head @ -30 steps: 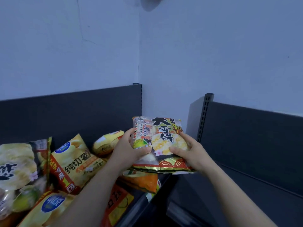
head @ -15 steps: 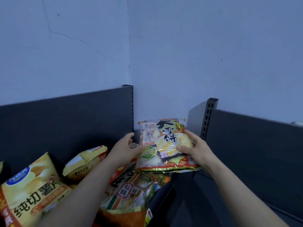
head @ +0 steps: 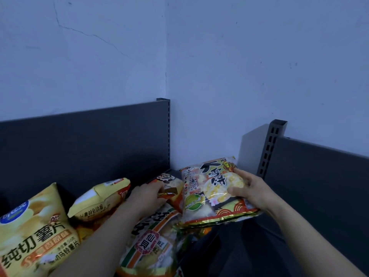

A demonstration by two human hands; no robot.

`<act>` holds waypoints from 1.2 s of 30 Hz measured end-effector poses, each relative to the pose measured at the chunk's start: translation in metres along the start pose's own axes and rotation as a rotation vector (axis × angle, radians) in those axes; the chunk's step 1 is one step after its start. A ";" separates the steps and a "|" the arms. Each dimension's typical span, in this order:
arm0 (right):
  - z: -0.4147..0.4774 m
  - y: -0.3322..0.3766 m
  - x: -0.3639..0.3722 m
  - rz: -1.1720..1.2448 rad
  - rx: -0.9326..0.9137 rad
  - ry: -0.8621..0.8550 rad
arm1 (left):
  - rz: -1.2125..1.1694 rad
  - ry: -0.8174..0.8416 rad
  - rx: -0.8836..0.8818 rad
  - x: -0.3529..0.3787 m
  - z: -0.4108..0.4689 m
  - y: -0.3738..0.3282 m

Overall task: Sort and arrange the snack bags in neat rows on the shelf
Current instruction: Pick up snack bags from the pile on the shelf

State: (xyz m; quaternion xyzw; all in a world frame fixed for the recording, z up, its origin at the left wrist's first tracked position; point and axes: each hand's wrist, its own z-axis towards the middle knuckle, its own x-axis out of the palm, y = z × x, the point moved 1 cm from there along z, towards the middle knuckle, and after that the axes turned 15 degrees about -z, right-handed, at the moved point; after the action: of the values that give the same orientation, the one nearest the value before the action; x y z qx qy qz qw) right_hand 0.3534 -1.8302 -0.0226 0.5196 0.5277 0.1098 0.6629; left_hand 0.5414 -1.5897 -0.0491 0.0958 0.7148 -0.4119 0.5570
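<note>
Yellow chip bags [head: 34,232] at lower left lie jumbled on the shelf [head: 83,144], so we judge the sorting barely begun. Our right hand [head: 251,190] grips the rice-cracker bag [head: 211,188] right of centre, thumb across its front. Our left hand [head: 147,196] curls its fingers over an orange bag [head: 169,183] just beside it, apparently gripping its top edge.

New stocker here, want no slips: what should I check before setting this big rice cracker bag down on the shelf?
1. Right hand grip on rice cracker bag: ok, thumb and fingers pinch its right side.
2. Left hand grip on brown-orange bag: cannot tell; it rests on it.
3. Label facing up: ok.
4. Neighbours in neat rows: not ok; yellow chip bag leans, striped bag lies skewed.
5. Free shelf spot: cannot tell, hidden.
</note>
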 end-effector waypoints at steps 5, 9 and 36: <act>0.003 0.003 -0.004 0.009 -0.012 0.020 | 0.018 0.063 -0.042 -0.016 -0.010 0.012; 0.004 0.004 -0.005 0.028 -0.023 0.025 | -0.067 0.172 -0.111 -0.026 -0.005 0.012; 0.022 -0.003 -0.009 0.043 -0.075 0.001 | -0.318 0.034 -0.339 0.014 0.121 0.024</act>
State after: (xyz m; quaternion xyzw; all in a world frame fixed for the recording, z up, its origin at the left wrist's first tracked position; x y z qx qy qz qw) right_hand 0.3667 -1.8504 -0.0219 0.5057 0.5122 0.1441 0.6791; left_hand 0.6372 -1.6627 -0.0781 -0.1061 0.7893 -0.3667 0.4809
